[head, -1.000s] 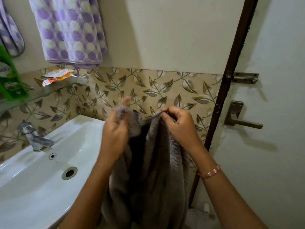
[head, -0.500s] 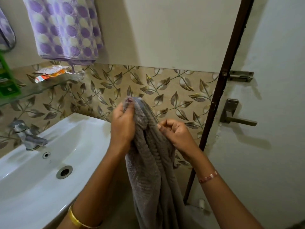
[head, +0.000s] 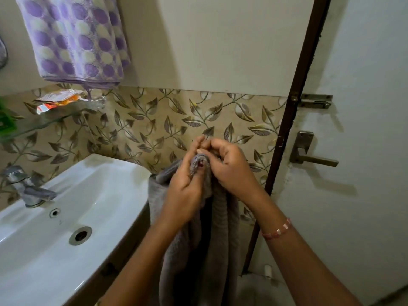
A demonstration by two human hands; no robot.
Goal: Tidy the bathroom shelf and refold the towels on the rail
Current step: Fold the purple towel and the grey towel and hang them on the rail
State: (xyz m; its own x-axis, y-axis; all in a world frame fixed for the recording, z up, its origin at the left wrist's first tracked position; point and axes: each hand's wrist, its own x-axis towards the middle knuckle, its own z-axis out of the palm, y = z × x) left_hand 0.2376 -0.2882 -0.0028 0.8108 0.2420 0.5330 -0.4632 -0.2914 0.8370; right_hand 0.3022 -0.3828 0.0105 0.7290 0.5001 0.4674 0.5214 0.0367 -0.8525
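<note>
Both hands, left hand (head: pixel 187 191) and right hand (head: pixel 229 166), pinch the top corners of the grey towel (head: pixel 198 250) together; it hangs between the sink (head: pixel 66 217) and the door (head: pixel 364 151). Step in hand: refolding. The next move likely calls for aligning the edges before halving again.

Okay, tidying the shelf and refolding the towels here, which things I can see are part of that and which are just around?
Part of the job:
grey towel, gripped by left hand and right hand
purple dotted towel, hanging
glass shelf
sachets on the shelf

Just around:
sink
tap
door handle
door bolt
</note>
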